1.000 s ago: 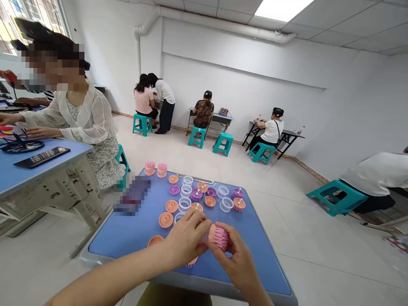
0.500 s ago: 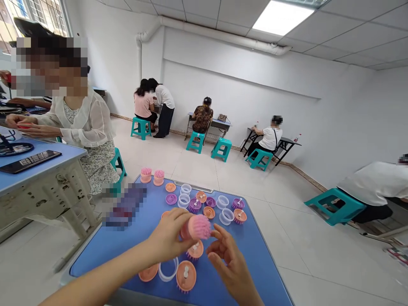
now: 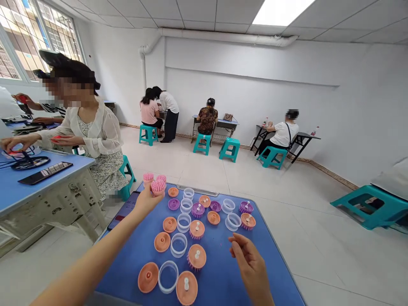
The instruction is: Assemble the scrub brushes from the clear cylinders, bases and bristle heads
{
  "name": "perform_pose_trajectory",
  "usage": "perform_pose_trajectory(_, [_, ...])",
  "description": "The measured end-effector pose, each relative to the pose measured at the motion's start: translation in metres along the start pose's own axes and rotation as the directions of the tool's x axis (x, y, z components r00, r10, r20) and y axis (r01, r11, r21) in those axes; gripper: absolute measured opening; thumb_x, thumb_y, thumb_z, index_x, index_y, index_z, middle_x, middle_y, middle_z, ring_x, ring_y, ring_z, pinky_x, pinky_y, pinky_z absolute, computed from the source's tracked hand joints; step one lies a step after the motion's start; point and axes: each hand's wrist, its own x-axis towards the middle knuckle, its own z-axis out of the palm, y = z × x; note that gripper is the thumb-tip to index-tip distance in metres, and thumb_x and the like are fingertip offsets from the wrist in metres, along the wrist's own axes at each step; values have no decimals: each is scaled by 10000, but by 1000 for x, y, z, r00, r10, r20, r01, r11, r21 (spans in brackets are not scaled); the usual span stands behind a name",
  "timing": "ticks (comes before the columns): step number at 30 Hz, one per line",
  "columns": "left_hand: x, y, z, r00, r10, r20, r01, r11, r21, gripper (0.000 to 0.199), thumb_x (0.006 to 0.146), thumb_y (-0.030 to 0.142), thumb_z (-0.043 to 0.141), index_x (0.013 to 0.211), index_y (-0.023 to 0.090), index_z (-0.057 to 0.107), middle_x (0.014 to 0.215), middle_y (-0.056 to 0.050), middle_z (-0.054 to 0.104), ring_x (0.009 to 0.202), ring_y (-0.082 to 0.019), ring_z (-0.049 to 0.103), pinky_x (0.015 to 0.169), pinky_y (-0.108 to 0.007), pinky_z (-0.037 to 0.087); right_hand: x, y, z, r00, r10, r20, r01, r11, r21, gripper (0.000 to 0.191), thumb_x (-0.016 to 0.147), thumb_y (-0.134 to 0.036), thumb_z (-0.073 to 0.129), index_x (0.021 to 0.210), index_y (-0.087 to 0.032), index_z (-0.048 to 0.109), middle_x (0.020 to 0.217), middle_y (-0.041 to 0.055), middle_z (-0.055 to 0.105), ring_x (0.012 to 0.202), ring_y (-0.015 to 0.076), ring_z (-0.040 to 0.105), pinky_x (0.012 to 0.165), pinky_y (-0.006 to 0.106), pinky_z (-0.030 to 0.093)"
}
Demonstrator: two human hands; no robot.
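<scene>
We are viewing a blue bench carrying, in rough rows, orange and purple caps, translucent rings and bristle-down brush heads; pink-bristled brushes are standing far left, a smartphone lying nearby.

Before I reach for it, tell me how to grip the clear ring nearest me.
Probably from above, pinching its near and far rims: the clear ring lies flat and hollow, and an orange cap and an orange pegged disc crowd its left and right.

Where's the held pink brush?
Left of centre in the head view, the left hand holds the pink brush by two similar brushes at the table's far left corner.
</scene>
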Motion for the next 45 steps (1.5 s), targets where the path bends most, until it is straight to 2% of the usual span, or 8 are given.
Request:
perform_pose_trajectory(5, [16, -10, 4, 999, -38, -8, 39, 969, 245, 552, 618, 393, 624, 1105, 150, 535, 1107, -135, 616, 1135, -339, 481, 949, -413, 344, -1, -4, -1, 1000, 2, 22, -1, 1000, -25, 376, 672, -497, 634, 880, -184, 651, 853, 85, 689, 678, 194, 640, 659, 319, 571])
perform_pose_trajectory(11, [22, -16, 5, 995, -100, -27, 103, 916, 388, 487, 656, 486, 553, 1004, 145, 564, 1041, -161, 636, 1053, -372, 530, 847, -405, 405, 1, 0, -1, 998, -44, 41, 47, 995, -89, 367, 693, -505, 603, 853, -180, 658, 827, 91, 693, 679, 206, 646, 654, 322, 565])
perform_pose_trajectory(20, [23, -18, 12, 996, -87, 31, 65, 899, 433, 626, 663, 522, 533, 1200, 209, 454, 1098, -124, 619, 1088, -360, 508, 826, -401, 403, 1, 1, 0, 994, -92, 55, 100, 982, -162, 347, 714, -509, 579, 813, -189, 670, 784, 89, 697, 642, 222, 650, 616, 334, 556])
perform_pose_trajectory(28, [22, -17, 19, 997, -67, 50, 38, 891, 452, 401, 660, 528, 546, 892, 202, 575, 1018, -126, 643, 1023, -357, 539, 787, -404, 422, 1, 0, -1, 993, -89, 75, 101, 980, -170, 333, 732, -497, 570, 822, -191, 668, 782, 88, 699, 648, 222, 647, 621, 332, 551])
perform_pose_trajectory(33, [20, -19, 15, 998, -66, 18, 51, 891, 451, 465, 635, 528, 593, 951, 187, 574, 990, -143, 651, 1016, -364, 549, 785, -401, 431, 2, 1, -1, 990, -110, 85, 123, 979, -162, 293, 748, -451, 567, 819, -184, 665, 773, 84, 694, 632, 211, 640, 605, 321, 542])
perform_pose_trajectory(39, [6, -6, -1, 998, 53, -39, -35, 931, 363, 500, 743, 447, 505, 1154, 163, 497, 1079, -143, 612, 1023, -322, 548, 843, -417, 419, 7, -2, -1, 989, -147, 21, 148, 981, -122, 235, 754, -380, 557, 793, -170, 656, 733, 67, 681, 607, 184, 622, 593, 294, 519])
perform_pose_trajectory(42, [-11, 6, -7, 946, 270, -181, -248, 959, 137, 414, 749, 413, 476, 1043, 138, 571, 906, -110, 636, 867, -264, 586, 801, -373, 448, 9, -4, -1, 989, -149, -16, 146, 981, -124, 219, 757, -357, 542, 785, -169, 652, 711, 55, 672, 597, 173, 611, 576, 278, 505])
perform_pose_trajectory(45, [-35, 20, -9, 920, 327, -218, -323, 945, 54, 340, 781, 442, 437, 913, 179, 606, 794, -62, 625, 814, -240, 573, 770, -358, 456, 12, -2, -3, 988, -145, -44, 137, 981, -138, 219, 759, -347, 530, 795, -167, 649, 724, 56, 671, 603, 168, 609, 576, 273, 503])
